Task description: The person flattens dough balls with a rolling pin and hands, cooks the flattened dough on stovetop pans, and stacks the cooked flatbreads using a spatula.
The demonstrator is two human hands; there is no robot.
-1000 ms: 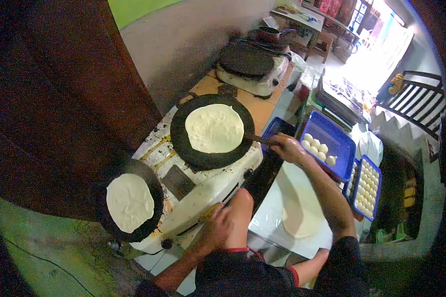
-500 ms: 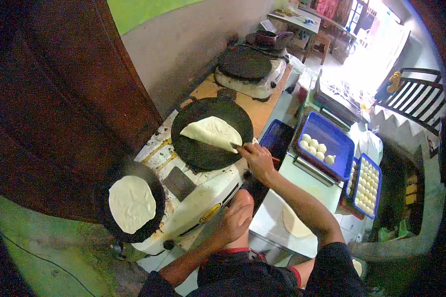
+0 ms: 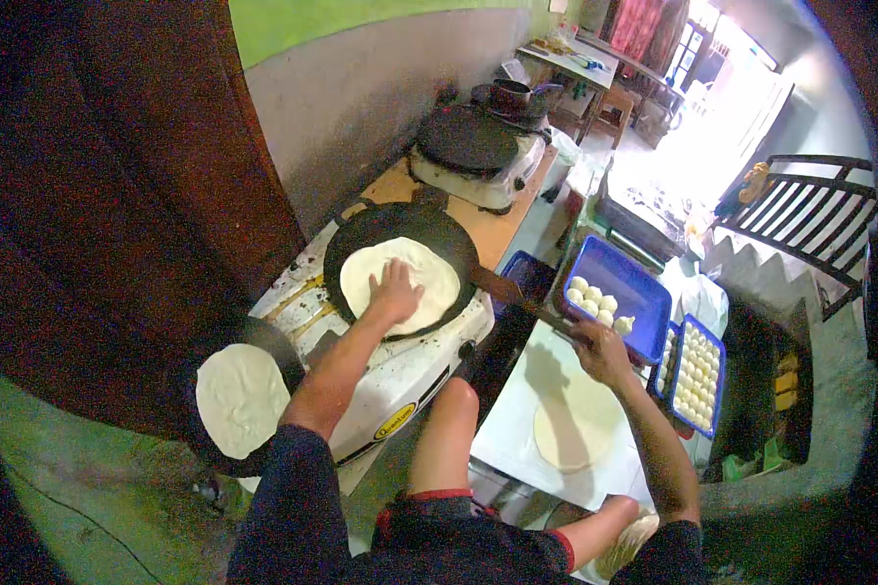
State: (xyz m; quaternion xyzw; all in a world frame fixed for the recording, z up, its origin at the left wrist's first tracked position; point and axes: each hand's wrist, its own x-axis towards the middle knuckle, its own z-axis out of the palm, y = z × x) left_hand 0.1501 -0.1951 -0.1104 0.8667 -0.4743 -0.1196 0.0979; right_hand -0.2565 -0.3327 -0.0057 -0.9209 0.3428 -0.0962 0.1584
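Observation:
My left hand lies with spread fingers on a round of flat dough in the black pan on the white stove. In my right hand is the dark handle of a spatula, its wide brown blade at the pan's right rim. Another flat dough round sits on a second dark pan at the left. Below my right hand, a rolled-out dough round rests on the white work table.
A blue tray with several dough balls stands beyond the table. Right of it, another blue tray is filled with dough balls. A further stove with a black griddle stands at the back, near a saucepan.
The dough round in the pan was folded over and now lies flat. My left hand has moved from near my knee onto it. My right hand has drawn back rightward with the spatula.

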